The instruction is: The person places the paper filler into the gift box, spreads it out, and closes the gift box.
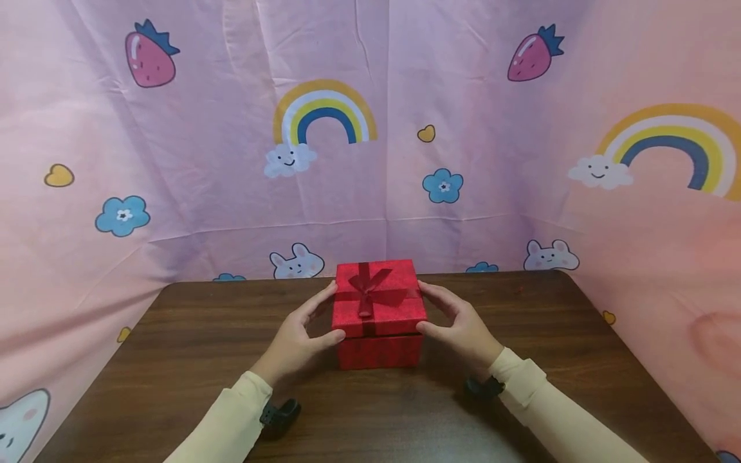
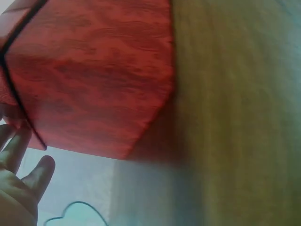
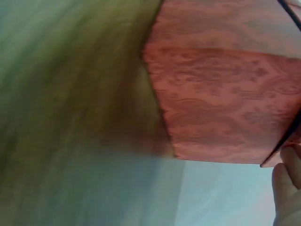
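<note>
A red gift box (image 1: 379, 352) stands on the wooden table, its patterned side wall (image 2: 103, 89) filling much of the left wrist view. Its red lid (image 1: 399, 315) carries a dark red ribbon bow (image 1: 366, 292). A dark line separates lid and base along the front and sides. My left hand (image 1: 295, 341) grips the lid's left side, thumb by the front corner and fingers farther back. On the opposite side, my right hand (image 1: 463, 325) grips the lid likewise. In the right wrist view, fingertips (image 3: 294, 162) touch the lid's edge beside the box wall (image 3: 216, 103).
The brown wooden table (image 1: 220, 360) extends around the box. A pink and purple printed cloth (image 1: 405, 77) hangs behind and along both sides of the table. Dark straps with black devices (image 1: 282, 415) are worn at both wrists.
</note>
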`<state>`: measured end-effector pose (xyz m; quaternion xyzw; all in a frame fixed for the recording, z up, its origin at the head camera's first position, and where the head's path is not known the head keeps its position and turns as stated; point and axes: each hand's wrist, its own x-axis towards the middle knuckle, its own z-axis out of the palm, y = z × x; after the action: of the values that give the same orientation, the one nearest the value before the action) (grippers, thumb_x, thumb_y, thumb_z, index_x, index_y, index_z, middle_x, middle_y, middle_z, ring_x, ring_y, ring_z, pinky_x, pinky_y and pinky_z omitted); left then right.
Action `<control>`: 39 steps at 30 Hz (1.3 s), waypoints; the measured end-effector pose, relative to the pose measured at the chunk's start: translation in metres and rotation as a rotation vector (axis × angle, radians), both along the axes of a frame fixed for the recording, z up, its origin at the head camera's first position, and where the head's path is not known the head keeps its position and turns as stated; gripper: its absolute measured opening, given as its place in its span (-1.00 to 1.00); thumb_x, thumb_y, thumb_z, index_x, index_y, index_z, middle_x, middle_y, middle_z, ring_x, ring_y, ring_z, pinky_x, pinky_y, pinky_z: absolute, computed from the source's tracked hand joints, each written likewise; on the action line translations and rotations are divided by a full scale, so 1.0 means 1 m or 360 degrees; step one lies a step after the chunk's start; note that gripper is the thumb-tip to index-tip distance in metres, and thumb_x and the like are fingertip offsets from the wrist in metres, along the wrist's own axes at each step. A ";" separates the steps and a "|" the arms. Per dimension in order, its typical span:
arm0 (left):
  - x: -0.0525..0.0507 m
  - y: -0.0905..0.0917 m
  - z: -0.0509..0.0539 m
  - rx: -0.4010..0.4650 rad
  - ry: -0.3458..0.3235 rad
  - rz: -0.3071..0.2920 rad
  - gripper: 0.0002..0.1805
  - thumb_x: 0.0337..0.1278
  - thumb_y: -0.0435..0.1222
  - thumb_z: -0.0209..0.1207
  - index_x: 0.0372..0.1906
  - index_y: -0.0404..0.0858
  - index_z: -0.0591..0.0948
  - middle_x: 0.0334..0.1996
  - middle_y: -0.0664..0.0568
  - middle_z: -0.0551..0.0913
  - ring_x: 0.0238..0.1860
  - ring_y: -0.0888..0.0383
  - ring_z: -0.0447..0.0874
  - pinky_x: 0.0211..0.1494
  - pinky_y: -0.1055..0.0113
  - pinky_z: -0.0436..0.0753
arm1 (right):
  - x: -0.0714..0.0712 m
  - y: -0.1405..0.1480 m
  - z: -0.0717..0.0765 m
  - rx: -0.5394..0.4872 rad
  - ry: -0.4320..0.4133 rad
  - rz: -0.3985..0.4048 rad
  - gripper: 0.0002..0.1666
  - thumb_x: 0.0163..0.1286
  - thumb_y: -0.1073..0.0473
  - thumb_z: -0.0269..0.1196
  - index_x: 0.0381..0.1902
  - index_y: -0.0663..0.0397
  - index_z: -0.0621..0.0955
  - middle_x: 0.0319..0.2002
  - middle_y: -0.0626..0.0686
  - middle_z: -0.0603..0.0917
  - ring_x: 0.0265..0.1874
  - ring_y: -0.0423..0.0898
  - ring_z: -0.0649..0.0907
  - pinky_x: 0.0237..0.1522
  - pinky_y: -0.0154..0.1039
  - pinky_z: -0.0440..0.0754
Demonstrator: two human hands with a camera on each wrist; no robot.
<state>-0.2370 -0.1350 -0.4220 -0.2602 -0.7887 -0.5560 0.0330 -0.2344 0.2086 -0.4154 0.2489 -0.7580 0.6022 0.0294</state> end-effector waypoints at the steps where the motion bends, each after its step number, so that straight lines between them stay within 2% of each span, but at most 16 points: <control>1: 0.000 0.001 -0.002 -0.0008 -0.0007 0.0000 -0.08 0.21 -0.14 0.43 0.62 0.06 0.25 0.59 0.15 0.26 0.52 -0.04 0.34 0.48 -0.25 0.33 | 0.000 0.001 -0.003 0.0024 0.0029 -0.0007 -0.15 0.33 0.17 0.46 0.53 -0.16 0.41 0.45 -0.08 0.47 0.50 -0.05 0.39 0.50 0.26 0.24; 7: 0.001 0.002 -0.010 -0.0024 -0.0038 -0.0019 -0.08 0.21 -0.13 0.44 0.62 0.09 0.24 0.60 0.19 0.23 0.53 -0.04 0.31 0.49 -0.26 0.31 | 0.001 0.005 -0.014 0.0124 0.0131 -0.0030 -0.15 0.30 0.19 0.49 0.51 -0.06 0.43 0.42 -0.03 0.51 0.47 -0.03 0.44 0.47 -0.18 0.36; 9: 0.002 0.001 -0.012 -0.0045 -0.0060 -0.0022 -0.07 0.20 -0.13 0.45 0.62 0.09 0.24 0.59 0.18 0.25 0.54 -0.04 0.30 0.50 -0.22 0.31 | 0.002 0.007 -0.017 0.0170 0.0148 -0.0037 -0.14 0.28 0.17 0.50 0.50 -0.06 0.44 0.40 -0.03 0.53 0.45 -0.03 0.46 0.45 -0.26 0.37; 14: 0.005 0.000 -0.015 -0.0047 -0.0141 -0.0045 -0.04 0.16 -0.14 0.48 0.61 0.06 0.25 0.55 0.09 0.33 0.54 -0.05 0.30 0.49 -0.17 0.35 | 0.003 0.009 -0.023 0.0244 0.0146 -0.0038 -0.13 0.25 0.15 0.53 0.49 -0.09 0.47 0.36 -0.05 0.57 0.42 -0.04 0.49 0.45 -0.10 0.39; 18: 0.006 -0.001 -0.017 -0.0046 -0.0153 -0.0048 -0.03 0.13 -0.15 0.50 0.61 0.06 0.26 0.55 0.08 0.34 0.54 -0.04 0.31 0.49 -0.20 0.34 | 0.003 0.010 -0.024 0.0269 0.0122 -0.0033 -0.11 0.23 0.14 0.55 0.49 -0.12 0.47 0.35 -0.06 0.57 0.42 -0.05 0.50 0.44 -0.03 0.40; 28: 0.001 -0.002 -0.018 -0.0099 -0.0123 -0.0041 -0.02 0.11 -0.12 0.51 0.61 0.06 0.26 0.56 0.10 0.32 0.55 -0.02 0.29 0.51 -0.18 0.31 | 0.000 0.008 -0.027 0.0234 0.0076 -0.0017 -0.10 0.25 0.15 0.53 0.51 -0.08 0.44 0.39 -0.02 0.54 0.45 -0.01 0.46 0.45 -0.08 0.38; 33: -0.002 -0.003 -0.015 -0.0148 -0.0102 -0.0037 0.00 0.11 -0.09 0.51 0.62 0.05 0.24 0.57 0.10 0.30 0.57 -0.04 0.25 0.52 -0.19 0.29 | -0.003 0.006 -0.026 0.0220 0.0123 0.0028 -0.09 0.28 0.18 0.51 0.53 0.01 0.39 0.42 0.04 0.51 0.47 0.03 0.44 0.47 -0.14 0.36; 35: -0.003 -0.004 -0.014 -0.0148 -0.0100 -0.0065 0.00 0.12 -0.10 0.50 0.62 0.03 0.24 0.57 0.07 0.31 0.56 -0.08 0.26 0.51 -0.21 0.30 | -0.004 0.008 -0.025 0.0225 0.0134 0.0065 -0.10 0.30 0.20 0.49 0.54 0.04 0.38 0.44 0.06 0.49 0.49 0.06 0.41 0.49 -0.16 0.33; 39: -0.005 -0.007 -0.011 -0.0106 -0.0104 -0.0112 -0.10 0.23 -0.15 0.42 0.61 -0.04 0.25 0.54 0.03 0.35 0.53 -0.09 0.32 0.49 -0.19 0.35 | -0.005 0.015 -0.021 0.0213 0.0067 0.0126 -0.19 0.40 0.21 0.40 0.54 0.03 0.37 0.48 0.05 0.44 0.53 0.04 0.34 0.52 -0.23 0.28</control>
<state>-0.2424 -0.1423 -0.4330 -0.2706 -0.7977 -0.5385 -0.0211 -0.2398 0.2234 -0.4361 0.2928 -0.7852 0.5456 0.0048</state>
